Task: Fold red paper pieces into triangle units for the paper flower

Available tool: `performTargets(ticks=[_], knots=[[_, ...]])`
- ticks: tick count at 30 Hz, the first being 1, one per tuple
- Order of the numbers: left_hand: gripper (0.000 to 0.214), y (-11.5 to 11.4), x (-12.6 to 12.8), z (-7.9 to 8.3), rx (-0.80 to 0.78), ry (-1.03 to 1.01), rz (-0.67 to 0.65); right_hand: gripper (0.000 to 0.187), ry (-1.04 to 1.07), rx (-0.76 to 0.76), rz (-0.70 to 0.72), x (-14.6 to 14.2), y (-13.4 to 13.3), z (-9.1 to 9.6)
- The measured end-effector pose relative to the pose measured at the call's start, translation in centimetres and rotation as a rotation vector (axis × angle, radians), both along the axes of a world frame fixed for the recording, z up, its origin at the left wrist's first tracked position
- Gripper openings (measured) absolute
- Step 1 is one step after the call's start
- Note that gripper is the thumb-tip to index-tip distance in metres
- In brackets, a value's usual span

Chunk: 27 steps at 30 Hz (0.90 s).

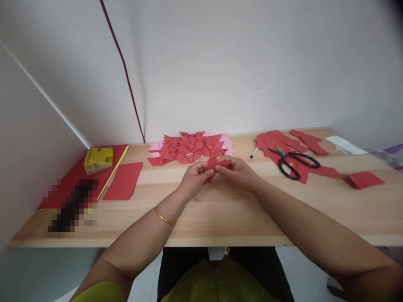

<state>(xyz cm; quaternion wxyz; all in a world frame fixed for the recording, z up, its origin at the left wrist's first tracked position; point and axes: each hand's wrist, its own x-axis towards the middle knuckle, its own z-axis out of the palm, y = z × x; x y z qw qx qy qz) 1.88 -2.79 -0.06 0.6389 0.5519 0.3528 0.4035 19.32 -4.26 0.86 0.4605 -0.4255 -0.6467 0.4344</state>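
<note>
A small folded piece of red paper [214, 162] is pinched between my two hands above the middle of the table. My left hand [197, 178] grips its left side, thumb on top. My right hand [237, 172] closes on its right side, with the thumb pressed on the paper. Fingers cover part of the folds. Just behind my hands, against the wall, lies a heap of folded red and pink paper pieces [189, 147].
Black-handled scissors [289, 161] rest on red paper scraps [277, 138] to the right, near a pen [254, 153]. A folded red sheet [367, 179] lies farther right. On the left are red rectangles [124, 180], a yellow packet [99, 159] and a blurred dark object [74, 205].
</note>
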Motion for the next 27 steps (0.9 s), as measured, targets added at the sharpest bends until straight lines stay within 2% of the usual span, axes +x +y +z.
performTargets(ticks=[4, 10, 18, 27], knots=[[0.030, 0.04, 0.09, -0.08, 0.030, -0.020, -0.037, 0.022, 0.008, -0.008, 0.011, -0.03, 0.04, -0.38], [0.034, -0.10, 0.06, 0.21, 0.007, -0.073, -0.044, 0.028, -0.014, -0.052, 0.012, -0.04, -0.16, 0.04], [0.028, -0.23, -0.05, 0.33, -0.007, -0.137, -0.012, 0.024, 0.137, -0.069, 0.148, -0.15, -0.29, 0.04], [0.034, -0.39, -0.04, 0.62, -0.104, -0.103, 0.005, 0.030, 0.165, -0.087, 0.197, -0.32, -0.40, 0.49]])
